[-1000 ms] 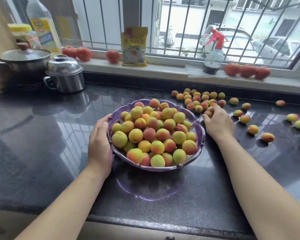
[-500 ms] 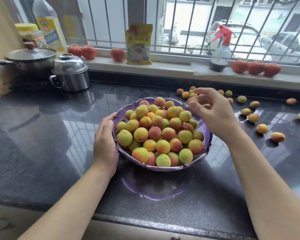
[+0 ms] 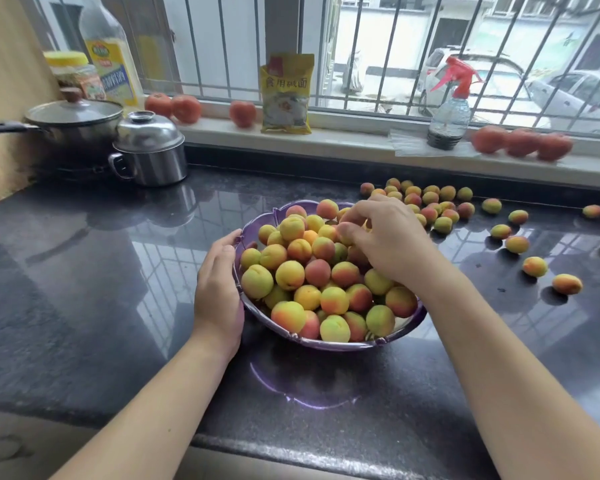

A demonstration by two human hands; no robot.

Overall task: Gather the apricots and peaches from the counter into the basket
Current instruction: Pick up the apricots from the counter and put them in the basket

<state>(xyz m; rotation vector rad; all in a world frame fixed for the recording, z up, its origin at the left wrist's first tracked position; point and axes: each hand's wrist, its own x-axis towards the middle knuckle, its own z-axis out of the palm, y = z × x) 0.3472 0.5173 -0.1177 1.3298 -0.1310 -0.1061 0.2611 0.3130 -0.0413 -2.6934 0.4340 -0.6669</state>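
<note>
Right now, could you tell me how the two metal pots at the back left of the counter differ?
The saucepan is wider, with a long dark handle and a flat lid with a brown knob; the steel pot is narrower, with a domed metal lid and a small side handle. Both are lidded.

One basket (image 3: 329,344), six tomatoes (image 3: 242,113)

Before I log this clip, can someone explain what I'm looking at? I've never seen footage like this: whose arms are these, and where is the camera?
No machine here: a person wears a camera on the head, looking down at their own bare arms. The left hand rests against the purple plastic basket, heaped with fruit. The right hand is over the pile, fingers curled round small yellow-red fruit. More loose fruit lies on the dark stone counter. Red tomatoes sit on the windowsill.
</note>
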